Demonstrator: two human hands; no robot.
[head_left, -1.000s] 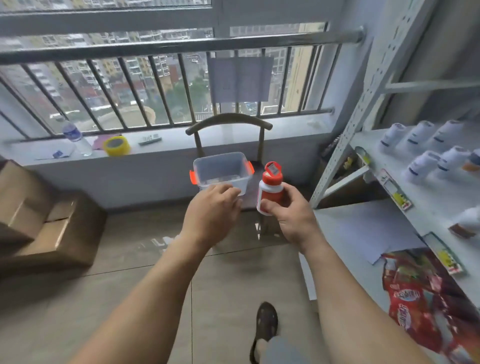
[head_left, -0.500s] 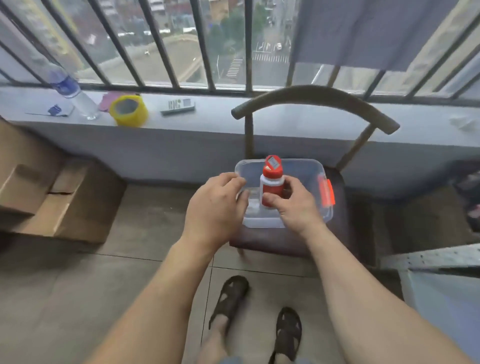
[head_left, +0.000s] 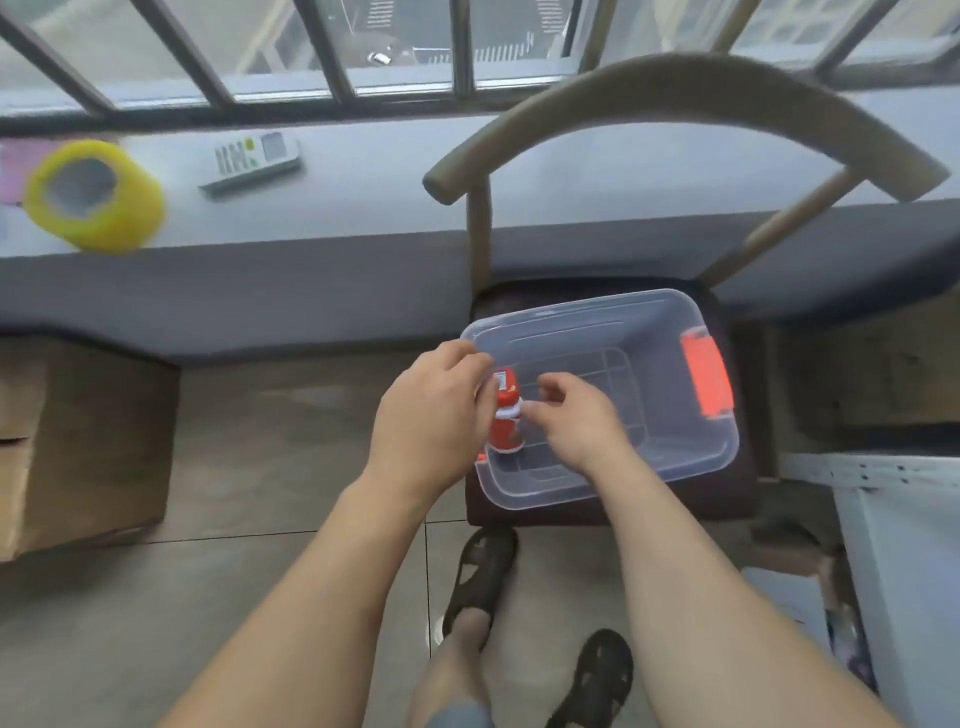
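Note:
A clear plastic box (head_left: 631, 304) with orange latches lies on the dark seat of a chair (head_left: 685, 88). A red bottle (head_left: 505, 423) with a red cap and white collar stands upright inside the box at its left end. My left hand (head_left: 431, 415) grips the box's left rim, fingers curled over the edge and partly hiding the bottle. My right hand (head_left: 576, 426) hovers inside the box just right of the bottle. Its fingers are loosely curled and apart from the bottle, the thumb tip close beside the collar.
A yellow tape roll (head_left: 93, 197) and a remote control (head_left: 252, 158) lie on the window sill behind barred windows. Cardboard boxes (head_left: 78, 441) stand on the floor at left. A white shelf edge (head_left: 904, 545) is at right. My sandalled feet (head_left: 483, 577) are below the chair.
I stepped up to the chair and lowered the box onto its seat. My right hand set the red bottle down inside the box and has loosened off it.

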